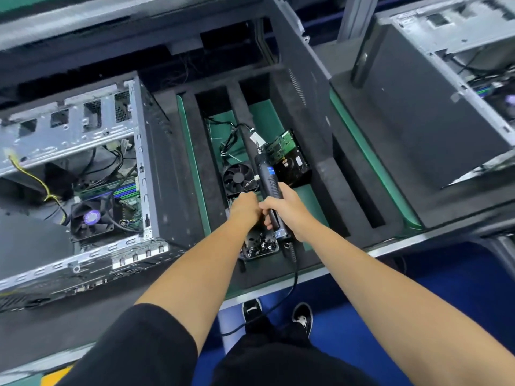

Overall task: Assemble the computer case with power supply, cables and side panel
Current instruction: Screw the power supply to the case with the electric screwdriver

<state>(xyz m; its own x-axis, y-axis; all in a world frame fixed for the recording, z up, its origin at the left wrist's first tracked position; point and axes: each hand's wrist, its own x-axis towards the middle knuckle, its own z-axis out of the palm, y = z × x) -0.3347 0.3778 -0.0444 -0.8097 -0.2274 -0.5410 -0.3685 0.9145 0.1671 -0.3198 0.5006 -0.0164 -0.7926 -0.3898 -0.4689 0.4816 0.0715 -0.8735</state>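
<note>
Open computer case [83,174] lies on side at left, side panel off, motherboard, fan, cables exposed.

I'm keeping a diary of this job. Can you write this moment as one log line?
right hand: grips electric screwdriver | left hand: fingers hidden, above screw tray | computer case: open, left of foam tray

Bare grey sheet metal on the open computer case [83,129], matt black foam tray [328,174], smooth green worktop [373,160], glossy black plastic screwdriver [267,176].
</note>
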